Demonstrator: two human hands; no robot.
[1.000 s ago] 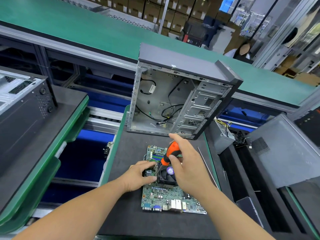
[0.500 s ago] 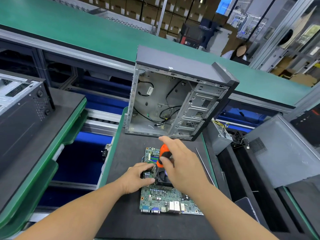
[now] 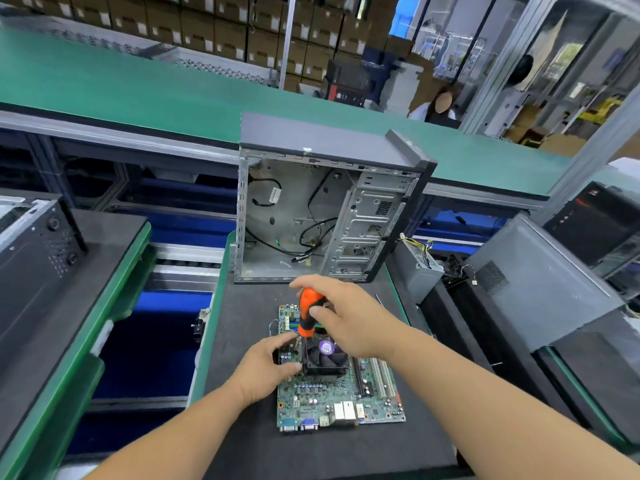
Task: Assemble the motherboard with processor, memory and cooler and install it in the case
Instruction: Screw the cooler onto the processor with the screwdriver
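Head view is showing us the open case (image 3: 322,216) standing upright on the black mat (image 3: 242,445), loose cables (image 3: 311,237) lying inside. We are gripping an orange screwdriver (image 3: 308,315) in our right hand (image 3: 349,320) over the cooler (image 3: 325,356) on the motherboard (image 3: 329,400), our left hand (image 3: 266,367) pinching the cooler's edge. Behind, a green conveyor (image 3: 138,88) is running past stacked boxes (image 3: 207,29).

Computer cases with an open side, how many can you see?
1 for sure: the open case stands on the mat behind the motherboard. Dark cases at far left and right may also be open.
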